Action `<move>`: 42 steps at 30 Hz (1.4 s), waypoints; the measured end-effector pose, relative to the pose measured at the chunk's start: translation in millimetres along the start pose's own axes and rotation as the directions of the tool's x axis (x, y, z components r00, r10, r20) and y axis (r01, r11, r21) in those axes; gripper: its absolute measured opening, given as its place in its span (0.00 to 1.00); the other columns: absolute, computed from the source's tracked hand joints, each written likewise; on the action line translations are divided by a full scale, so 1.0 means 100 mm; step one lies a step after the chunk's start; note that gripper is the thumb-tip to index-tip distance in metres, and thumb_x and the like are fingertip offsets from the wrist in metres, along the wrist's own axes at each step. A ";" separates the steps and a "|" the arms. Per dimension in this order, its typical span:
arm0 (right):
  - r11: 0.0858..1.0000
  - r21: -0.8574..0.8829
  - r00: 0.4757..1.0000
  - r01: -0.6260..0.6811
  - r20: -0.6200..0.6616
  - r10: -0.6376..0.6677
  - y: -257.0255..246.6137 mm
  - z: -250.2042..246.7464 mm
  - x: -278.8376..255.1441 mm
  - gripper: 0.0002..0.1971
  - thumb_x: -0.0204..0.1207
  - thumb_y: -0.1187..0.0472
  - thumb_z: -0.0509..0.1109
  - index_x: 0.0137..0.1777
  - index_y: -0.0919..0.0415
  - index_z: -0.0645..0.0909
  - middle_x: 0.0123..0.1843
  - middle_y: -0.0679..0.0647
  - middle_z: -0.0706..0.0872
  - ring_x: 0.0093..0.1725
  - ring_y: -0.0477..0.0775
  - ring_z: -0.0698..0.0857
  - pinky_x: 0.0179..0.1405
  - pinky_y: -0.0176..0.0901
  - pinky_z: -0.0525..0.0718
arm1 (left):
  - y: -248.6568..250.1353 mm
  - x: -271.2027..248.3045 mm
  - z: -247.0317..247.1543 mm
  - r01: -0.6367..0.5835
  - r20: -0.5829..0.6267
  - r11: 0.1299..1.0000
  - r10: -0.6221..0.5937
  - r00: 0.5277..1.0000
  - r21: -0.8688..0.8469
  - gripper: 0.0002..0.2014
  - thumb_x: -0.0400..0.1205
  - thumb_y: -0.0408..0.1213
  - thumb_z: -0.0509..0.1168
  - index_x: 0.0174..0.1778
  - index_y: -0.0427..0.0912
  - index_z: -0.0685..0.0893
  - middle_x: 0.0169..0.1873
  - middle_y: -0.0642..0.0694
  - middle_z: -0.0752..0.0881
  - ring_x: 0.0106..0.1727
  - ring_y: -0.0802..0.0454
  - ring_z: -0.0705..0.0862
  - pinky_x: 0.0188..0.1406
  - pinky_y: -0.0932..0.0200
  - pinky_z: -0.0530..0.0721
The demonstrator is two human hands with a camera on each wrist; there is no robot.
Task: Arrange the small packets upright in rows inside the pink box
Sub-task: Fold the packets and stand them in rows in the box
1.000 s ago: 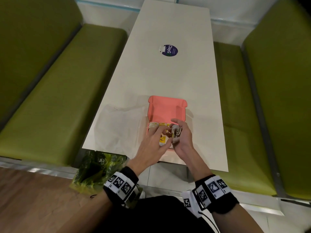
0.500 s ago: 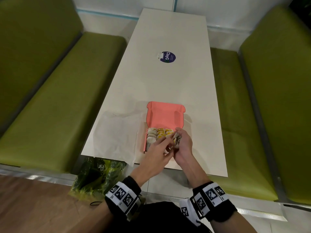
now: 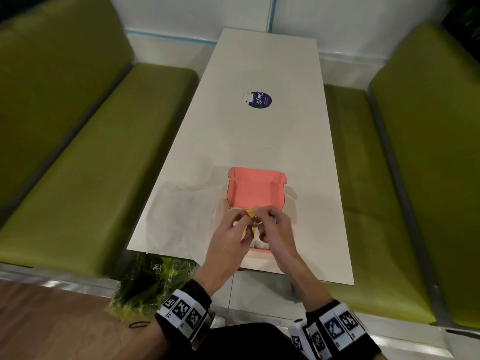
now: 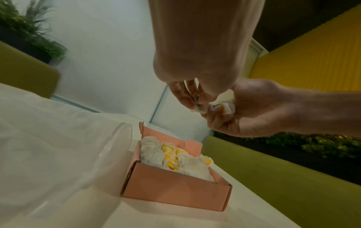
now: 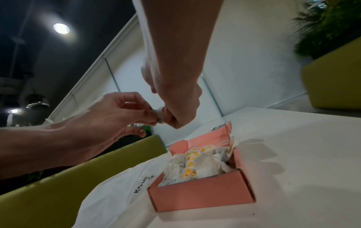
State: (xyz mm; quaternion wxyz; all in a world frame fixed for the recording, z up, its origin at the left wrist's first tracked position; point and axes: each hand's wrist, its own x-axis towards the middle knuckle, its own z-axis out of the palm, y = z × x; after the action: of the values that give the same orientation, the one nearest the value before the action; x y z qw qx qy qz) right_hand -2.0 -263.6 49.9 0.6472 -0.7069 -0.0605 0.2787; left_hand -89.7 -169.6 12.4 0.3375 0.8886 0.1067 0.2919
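Note:
The pink box (image 3: 255, 189) stands open on the white table (image 3: 265, 136), its lid flap raised at the far side. Several white and yellow small packets (image 4: 173, 155) stand packed inside it, also seen from the right wrist as packets (image 5: 195, 163) in the box (image 5: 201, 195). Above the box's near half, my left hand (image 3: 235, 226) and right hand (image 3: 274, 224) meet. Both pinch one crumpled white and yellow packet (image 4: 216, 107) between their fingertips. In the head view only a yellow corner of that packet (image 3: 250, 213) shows. The hands hide most of the box's contents there.
A white plastic bag (image 3: 181, 216) lies flat left of the box, touching it. A round blue sticker (image 3: 259, 100) sits mid-table. Green benches (image 3: 85, 162) flank the table. A green bag (image 3: 150, 279) lies on the floor below the near table edge.
Both hands have lifted out of the box and come together above it, with one packet held between the fingertips. The box has not moved.

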 end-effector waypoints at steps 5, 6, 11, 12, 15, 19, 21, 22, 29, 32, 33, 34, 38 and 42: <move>0.990 -0.122 0.997 0.066 -0.030 -0.070 0.07 -0.01 0.05 0.07 0.78 0.63 0.72 0.38 0.59 0.85 0.31 0.45 0.84 0.33 0.45 0.79 0.36 0.41 0.77 | 0.02 -0.03 -0.02 -0.097 0.051 0.994 0.094 0.994 0.047 0.09 0.78 0.37 0.66 0.53 0.45 0.81 0.58 0.51 0.80 0.54 0.47 0.86 0.46 0.52 0.88; 0.988 -0.136 0.997 0.076 -0.006 -0.077 0.05 -0.04 0.05 0.07 0.79 0.63 0.71 0.38 0.58 0.85 0.31 0.44 0.84 0.32 0.44 0.79 0.35 0.40 0.76 | 0.03 -0.02 -0.06 -0.070 0.055 0.997 0.069 0.996 0.030 0.11 0.80 0.41 0.66 0.57 0.47 0.80 0.59 0.54 0.79 0.57 0.49 0.85 0.51 0.55 0.87; 0.969 -0.201 0.961 0.145 0.260 -0.090 -0.16 -0.21 0.02 0.07 0.82 0.64 0.69 0.43 0.64 0.84 0.27 0.48 0.80 0.23 0.42 0.70 0.22 0.31 0.67 | -0.05 0.17 -0.23 0.318 0.189 0.899 -0.270 0.944 -0.300 0.21 0.85 0.48 0.63 0.75 0.50 0.74 0.66 0.55 0.81 0.68 0.60 0.78 0.62 0.66 0.78; 0.965 -0.210 0.952 0.155 0.293 -0.089 -0.19 -0.24 0.02 0.07 0.82 0.64 0.69 0.43 0.64 0.84 0.26 0.46 0.78 0.23 0.43 0.69 0.22 0.32 0.66 | -0.06 0.22 -0.23 0.356 0.235 0.861 -0.285 0.929 -0.364 0.20 0.85 0.44 0.65 0.74 0.49 0.76 0.64 0.55 0.83 0.66 0.59 0.81 0.60 0.65 0.79; 0.961 -0.210 0.953 0.180 0.280 -0.117 -0.21 -0.28 0.04 0.07 0.82 0.63 0.69 0.44 0.66 0.84 0.26 0.44 0.78 0.24 0.42 0.69 0.25 0.34 0.68 | 0.00 0.29 -0.20 0.389 0.262 0.768 -0.293 0.920 -0.509 0.07 0.84 0.32 0.69 0.57 0.44 0.86 0.48 0.50 0.89 0.50 0.51 0.89 0.48 0.60 0.83; 0.960 -0.206 0.952 0.187 0.279 -0.126 -0.15 -0.26 -0.02 0.05 0.81 0.64 0.70 0.45 0.63 0.84 0.26 0.40 0.81 0.24 0.37 0.75 0.25 0.28 0.69 | -0.02 0.27 -0.16 0.379 0.177 0.731 -0.341 0.923 -0.567 0.04 0.81 0.33 0.70 0.49 0.46 0.86 0.42 0.43 0.88 0.41 0.41 0.88 0.43 0.41 0.87; 0.959 -0.221 0.953 0.174 0.282 -0.108 -0.10 -0.25 -0.05 0.04 0.81 0.65 0.70 0.46 0.64 0.85 0.26 0.37 0.81 0.23 0.36 0.75 0.24 0.26 0.69 | -0.03 0.28 -0.16 0.398 0.169 0.725 -0.370 0.914 -0.563 0.08 0.80 0.34 0.71 0.51 0.52 0.85 0.43 0.45 0.88 0.41 0.43 0.87 0.41 0.44 0.86; 0.964 -0.216 0.960 0.154 0.263 -0.095 -0.08 -0.25 -0.06 0.04 0.81 0.65 0.70 0.46 0.65 0.85 0.26 0.37 0.80 0.23 0.38 0.74 0.23 0.28 0.68 | -0.01 0.28 -0.17 0.403 0.165 0.721 -0.380 0.910 -0.564 0.10 0.81 0.34 0.72 0.52 0.54 0.83 0.43 0.45 0.88 0.40 0.46 0.87 0.40 0.50 0.85; 0.993 -0.105 0.986 0.051 0.164 -0.034 -0.04 -0.23 -0.06 0.07 0.79 0.63 0.73 0.46 0.69 0.83 0.29 0.55 0.72 0.26 0.49 0.66 0.23 0.41 0.64 | 0.06 0.25 -0.23 0.389 0.193 0.668 -0.351 0.916 -0.635 0.06 0.85 0.26 0.65 0.52 0.41 0.78 0.46 0.42 0.85 0.41 0.39 0.85 0.39 0.53 0.87; 0.997 -0.059 0.989 0.047 0.141 -0.038 -0.02 -0.23 -0.06 0.08 0.79 0.65 0.73 0.45 0.70 0.81 0.29 0.56 0.71 0.26 0.49 0.65 0.22 0.39 0.64 | 0.04 0.23 -0.22 0.390 0.194 0.678 -0.349 0.917 -0.623 0.07 0.83 0.22 0.66 0.48 0.39 0.80 0.48 0.36 0.82 0.42 0.47 0.86 0.39 0.57 0.87; 0.998 -0.046 0.990 0.049 0.131 -0.043 -0.01 -0.22 -0.06 0.07 0.80 0.65 0.72 0.44 0.70 0.80 0.29 0.56 0.70 0.26 0.49 0.65 0.22 0.39 0.63 | 0.04 0.23 -0.22 0.391 0.196 0.680 -0.349 0.917 -0.621 0.07 0.83 0.21 0.66 0.47 0.38 0.81 0.48 0.36 0.82 0.42 0.49 0.86 0.39 0.58 0.87; 0.998 -0.038 0.991 0.054 0.125 -0.049 -0.01 -0.21 -0.06 0.07 0.80 0.65 0.72 0.44 0.69 0.80 0.28 0.55 0.70 0.26 0.49 0.65 0.22 0.38 0.63 | 0.03 0.23 -0.21 0.390 0.197 0.681 -0.347 0.917 -0.620 0.07 0.82 0.21 0.67 0.47 0.37 0.81 0.47 0.37 0.83 0.42 0.50 0.86 0.38 0.58 0.87; 0.997 -0.031 0.985 0.063 0.161 -0.058 0.01 -0.18 -0.07 0.06 0.82 0.63 0.70 0.46 0.66 0.81 0.30 0.54 0.71 0.27 0.48 0.66 0.24 0.39 0.64 | 0.03 0.23 -0.21 0.395 0.185 0.686 -0.361 0.914 -0.611 0.06 0.81 0.21 0.69 0.48 0.36 0.84 0.46 0.39 0.86 0.44 0.51 0.88 0.41 0.57 0.88; 0.999 -0.016 0.976 0.052 0.212 -0.047 0.00 -0.17 -0.09 0.06 0.83 0.62 0.69 0.45 0.60 0.84 0.33 0.58 0.75 0.28 0.48 0.66 0.24 0.38 0.63 | 0.04 0.26 -0.21 0.392 0.172 0.675 -0.370 0.913 -0.625 0.07 0.79 0.23 0.72 0.49 0.37 0.86 0.47 0.40 0.88 0.45 0.49 0.89 0.42 0.57 0.88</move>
State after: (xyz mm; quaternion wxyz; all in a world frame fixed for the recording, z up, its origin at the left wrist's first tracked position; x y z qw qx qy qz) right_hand -1.3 -282.3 53.1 0.6363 -0.6785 -0.1495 0.3354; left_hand -81.4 -150.9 39.0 0.6780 0.6788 0.1765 0.2197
